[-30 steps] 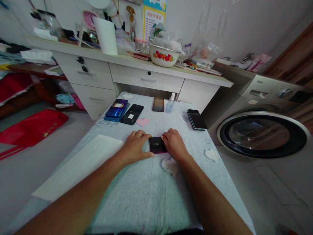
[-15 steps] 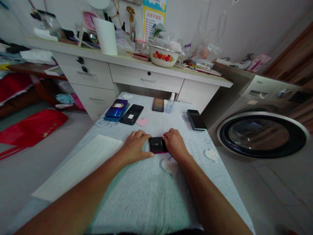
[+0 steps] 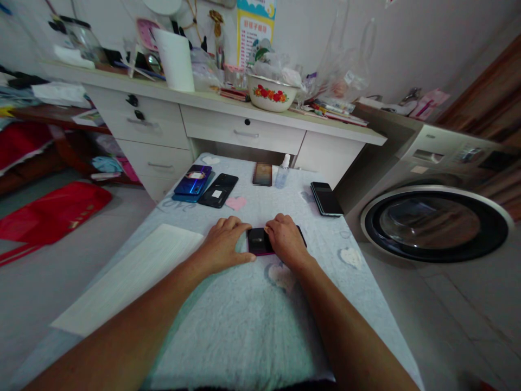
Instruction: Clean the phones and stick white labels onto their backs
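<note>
A dark phone (image 3: 257, 243) with a reddish lower edge lies flat on the cloth-covered table, directly in front of me. My left hand (image 3: 228, 243) grips its left end, thumb at the near corner and fingers at the far one. Closed and resting on the middle of the phone is my right hand (image 3: 285, 237). Something small and pale shows at its fingertips, too little to name. The phone's right end sticks out beyond the right hand; its middle is hidden underneath.
Further back lie a blue phone (image 3: 194, 182), a black phone (image 3: 218, 191), a blurred brown card (image 3: 262, 174) and a spray bottle (image 3: 282, 174). Stacked phones (image 3: 326, 199) sit at the right edge. A pale strip (image 3: 134, 279) lies left. A washing machine (image 3: 431, 163) stands right.
My right hand has slid left along the phone, uncovering its right end. The left hand keeps its hold, and the phone stays in place.
</note>
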A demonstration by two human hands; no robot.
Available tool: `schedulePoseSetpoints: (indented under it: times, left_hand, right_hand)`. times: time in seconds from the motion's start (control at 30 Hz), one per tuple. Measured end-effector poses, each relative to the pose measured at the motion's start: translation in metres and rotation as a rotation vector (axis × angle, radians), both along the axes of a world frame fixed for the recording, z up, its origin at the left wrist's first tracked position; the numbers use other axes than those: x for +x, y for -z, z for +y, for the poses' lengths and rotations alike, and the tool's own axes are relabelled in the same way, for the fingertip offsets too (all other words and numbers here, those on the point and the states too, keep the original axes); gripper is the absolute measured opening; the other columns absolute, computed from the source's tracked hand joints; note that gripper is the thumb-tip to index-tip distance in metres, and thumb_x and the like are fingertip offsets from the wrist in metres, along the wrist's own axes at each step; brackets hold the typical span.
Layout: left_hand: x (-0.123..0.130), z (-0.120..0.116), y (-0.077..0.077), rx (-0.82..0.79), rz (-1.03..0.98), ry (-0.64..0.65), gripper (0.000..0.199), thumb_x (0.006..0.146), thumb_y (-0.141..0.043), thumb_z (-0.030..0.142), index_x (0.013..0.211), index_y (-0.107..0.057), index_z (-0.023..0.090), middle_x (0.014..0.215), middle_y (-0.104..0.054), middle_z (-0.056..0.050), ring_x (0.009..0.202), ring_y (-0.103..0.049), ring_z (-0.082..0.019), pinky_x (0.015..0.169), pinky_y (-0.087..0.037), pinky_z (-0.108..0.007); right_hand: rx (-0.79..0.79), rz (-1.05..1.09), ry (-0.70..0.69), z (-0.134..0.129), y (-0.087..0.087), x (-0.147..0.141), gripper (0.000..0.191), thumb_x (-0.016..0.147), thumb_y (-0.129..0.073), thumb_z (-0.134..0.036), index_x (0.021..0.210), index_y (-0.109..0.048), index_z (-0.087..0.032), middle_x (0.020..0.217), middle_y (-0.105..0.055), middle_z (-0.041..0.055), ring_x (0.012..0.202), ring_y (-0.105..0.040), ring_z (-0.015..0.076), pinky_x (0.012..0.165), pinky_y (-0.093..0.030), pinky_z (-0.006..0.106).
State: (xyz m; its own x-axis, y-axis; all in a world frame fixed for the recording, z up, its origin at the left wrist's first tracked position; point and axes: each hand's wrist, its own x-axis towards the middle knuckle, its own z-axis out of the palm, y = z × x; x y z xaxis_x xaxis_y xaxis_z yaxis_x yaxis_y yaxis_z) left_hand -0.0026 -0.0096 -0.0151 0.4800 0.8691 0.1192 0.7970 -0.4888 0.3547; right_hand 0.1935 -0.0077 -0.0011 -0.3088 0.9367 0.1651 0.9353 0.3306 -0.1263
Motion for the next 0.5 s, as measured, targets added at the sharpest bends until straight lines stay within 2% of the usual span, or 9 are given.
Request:
schedulePoseSetpoints:
  times: [0.5]
  left_hand:
    - [-0.002,0.0,0.002,-0.005,-0.012,0.003,0.07,0.066,-0.068,0.059,0.125,-0.052,0.026,0.117,-0.052,-0.007,0.106,-0.047,-0.029,0.092,-0.039,-0.04]
  right_hand:
    - [0.018,-0.051,0.081,0.006,0.002,0.021,0.031,0.097,-0.04,-0.025,0.088,-0.069,-0.017,0.09,-0.061,0.0093,0.09,-0.051,0.0202,0.084,-0.034,0.03]
